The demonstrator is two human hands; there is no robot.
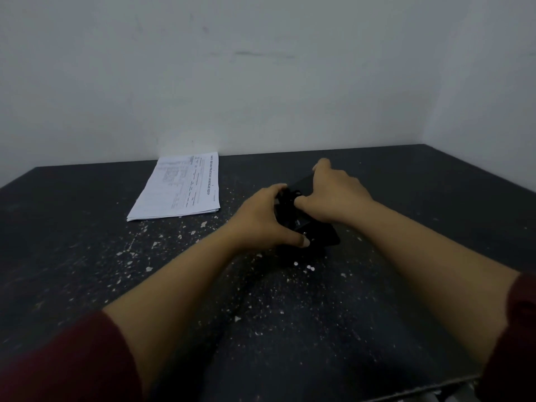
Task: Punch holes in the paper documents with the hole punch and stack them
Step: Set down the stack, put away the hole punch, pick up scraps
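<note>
A black hole punch (304, 224) stands near the middle of the dark table (290, 329). My left hand (261, 219) grips its left side, thumb along the near edge. My right hand (333, 192) grips it from the right and over the top, fingers curled round its far end. Much of the punch is hidden under both hands. A stack of printed white paper documents (177, 190) lies flat at the back left, close to the wall and apart from both hands. No sheet is seen in the punch.
White paper dots and flecks (310, 267) are scattered over the tabletop, thickest around the punch. A pale wall (261, 82) closes the back and right side. The table's front edge (406, 393) shows at the lower right.
</note>
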